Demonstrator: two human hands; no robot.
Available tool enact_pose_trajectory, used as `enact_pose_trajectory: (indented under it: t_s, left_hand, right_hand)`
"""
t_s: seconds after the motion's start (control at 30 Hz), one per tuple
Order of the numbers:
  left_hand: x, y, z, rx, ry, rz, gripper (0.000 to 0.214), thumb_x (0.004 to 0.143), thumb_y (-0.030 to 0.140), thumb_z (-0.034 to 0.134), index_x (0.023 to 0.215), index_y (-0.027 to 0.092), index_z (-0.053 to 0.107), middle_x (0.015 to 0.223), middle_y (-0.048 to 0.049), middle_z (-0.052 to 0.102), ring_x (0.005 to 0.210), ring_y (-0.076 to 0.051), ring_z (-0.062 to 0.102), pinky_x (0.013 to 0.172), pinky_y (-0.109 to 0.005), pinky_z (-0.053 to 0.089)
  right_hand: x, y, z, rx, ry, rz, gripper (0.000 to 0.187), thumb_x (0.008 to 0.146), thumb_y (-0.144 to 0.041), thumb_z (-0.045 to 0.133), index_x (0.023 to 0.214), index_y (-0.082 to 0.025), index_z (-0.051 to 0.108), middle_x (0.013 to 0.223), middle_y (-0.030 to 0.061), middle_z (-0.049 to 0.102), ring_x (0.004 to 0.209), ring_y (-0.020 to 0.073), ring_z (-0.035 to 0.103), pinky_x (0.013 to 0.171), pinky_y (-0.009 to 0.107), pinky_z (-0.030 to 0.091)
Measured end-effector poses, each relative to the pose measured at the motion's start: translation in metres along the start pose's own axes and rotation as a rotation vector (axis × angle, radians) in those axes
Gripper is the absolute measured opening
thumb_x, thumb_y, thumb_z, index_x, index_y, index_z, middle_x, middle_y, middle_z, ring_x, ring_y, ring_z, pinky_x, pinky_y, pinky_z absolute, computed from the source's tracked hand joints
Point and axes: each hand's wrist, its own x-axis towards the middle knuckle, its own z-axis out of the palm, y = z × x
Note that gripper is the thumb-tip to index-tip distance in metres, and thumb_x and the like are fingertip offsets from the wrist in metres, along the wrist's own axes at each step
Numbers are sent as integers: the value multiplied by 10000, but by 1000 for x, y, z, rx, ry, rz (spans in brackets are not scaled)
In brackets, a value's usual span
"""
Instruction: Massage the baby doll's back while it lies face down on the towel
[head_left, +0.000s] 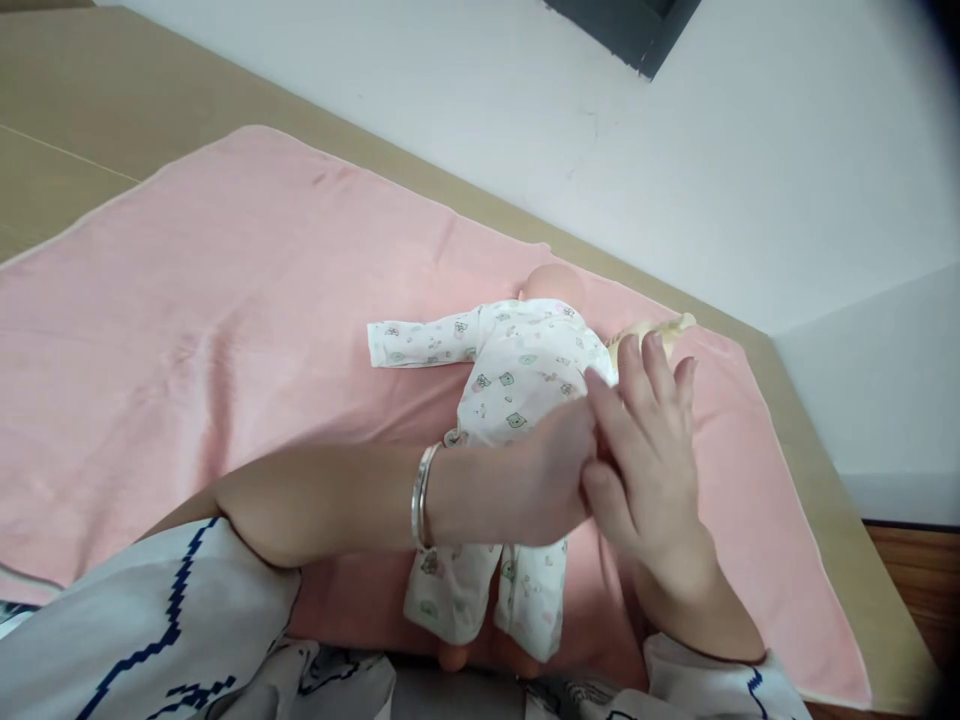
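Note:
A baby doll [553, 282] lies on a pink blanket [225, 300], dressed in a white printed romper [517, 375]. One romper sleeve stretches empty to the left; the doll's bare arm [652, 330] sticks out on the right. My left hand [544, 475], with a silver bangle on the wrist, reaches across the doll's middle and its fingers are closed on the romper fabric at the doll's right side. My right hand [649, 450] rests against the same spot, fingers together and extended, pressing the cloth. The doll's feet [487, 655] poke out below the romper legs.
The blanket covers a tan mattress [90, 110] set in a corner of white walls [675, 150]. A dark frame [630, 30] hangs on the wall at top. My patterned white and blue sleeves [150, 630] fill the lower edge. A wooden floor [915, 570] shows at right.

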Motion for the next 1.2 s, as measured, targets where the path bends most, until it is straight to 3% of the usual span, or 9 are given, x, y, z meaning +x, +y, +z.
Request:
enact_pose_trajectory:
  t_s: [0.1,0.23,0.37,0.47,0.7,0.9,1.03,1.13,1.2]
  left_hand:
    - [5,29,-12,-145,-171,-44,655,981,602,166,1265,253,642,1307,-62,691,1347,-295,563,1147,-521,433]
    - [2,53,-22,57,61,123,717,983,616,107,1259,219,636,1333,-98,669,1377,-318,531,1102,-564,461]
    - [-3,21,2,427,369,142,752,966,660,119,1367,227,585,1393,-116,626,1387,-341,511,998,-661,453]
    - [-6,-1,23,424,468,73,699,921,724,258,1441,344,530,1471,-66,578,1419,-364,470,1082,-607,472]
    - [-12,36,-7,-5,-164,70,651,1016,581,122,1394,283,559,1357,-5,662,1396,-290,512,1050,-468,526]
    - [-17,55,-23,83,-130,271,659,1037,550,73,1376,260,557,1354,-32,670,1378,-268,536,1076,-479,509]
    - [-15,22,-7,293,-181,152,722,1001,651,71,1431,303,535,1351,-44,672,1317,-266,595,1052,-502,527]
    - [-7,-22,10,821,376,332,616,947,721,316,1414,385,535,1270,-28,715,1242,-316,635,955,-548,577]
    - [-1,-43,15,1015,485,427,579,940,686,399,1437,405,500,1312,1,689,1287,-327,595,947,-541,586]
  right_hand:
    - [2,-4,4,-39,-35,176,708,981,-417,424,1612,-371,104,1687,6,160,1564,383,100,1209,783,-12]
    - [-6,-28,5,87,-103,-225,747,943,-407,494,1611,-258,195,1679,38,197,1575,308,111,1292,617,118]
    - [-12,-40,3,6,-110,-519,484,956,-472,466,1420,-356,541,1557,-67,472,1572,212,167,1322,502,105]
    - [-8,-26,1,-13,-46,-347,586,1003,-449,364,1543,-225,380,1677,-13,225,1577,286,124,1302,590,46]
    - [1,-3,5,-113,67,90,638,1021,-356,329,1618,-262,127,1701,58,149,1565,390,115,1206,764,65]
    - [-14,-39,7,69,31,-319,610,965,-299,430,1553,-164,336,1639,102,342,1549,339,235,1242,647,251]
    - [-17,-46,3,37,44,-481,425,976,-349,423,1352,-246,593,1488,20,566,1551,272,250,1291,581,194]
    - [-12,-33,-2,34,7,-432,493,996,-384,372,1419,-193,539,1541,70,502,1569,302,177,1307,591,78]
    - [-6,-19,-5,54,2,-357,613,1012,-505,285,1519,-185,412,1615,90,389,1565,325,186,1296,608,63]
